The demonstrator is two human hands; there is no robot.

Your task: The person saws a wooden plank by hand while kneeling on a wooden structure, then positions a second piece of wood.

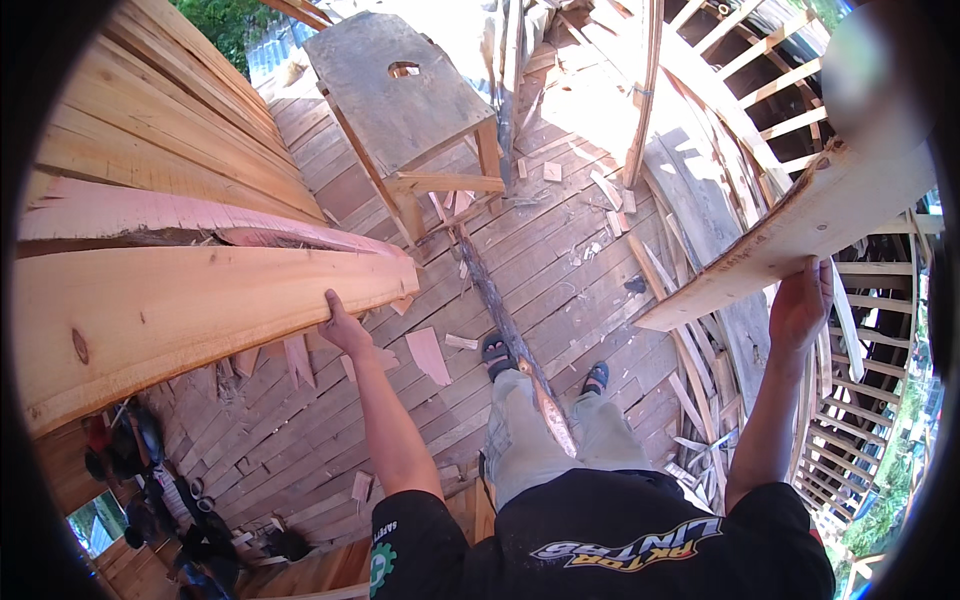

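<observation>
My left hand (pixel 345 325) grips the lower edge of a wide, pale plank (pixel 200 315) near its right end, with the thumb on the face and the fingers partly hidden under the edge. That plank has a dark knot and lies along a pile of boards at the left. Out to the right, my right hand (pixel 800 305) is closed on the lower edge of another plank (pixel 790 232). This one is raised and tilted, with rough bark along its upper edge. Its far end runs into a blurred patch at the rim of the view.
A worn wooden stool (pixel 400 90) stands ahead. A narrow log (pixel 495 300) lies on the plank floor (pixel 560 270) and runs between my feet. Offcuts and slats litter the right side, beside a curved slatted framework (pixel 860 400). Dark objects (pixel 150 460) lie at lower left.
</observation>
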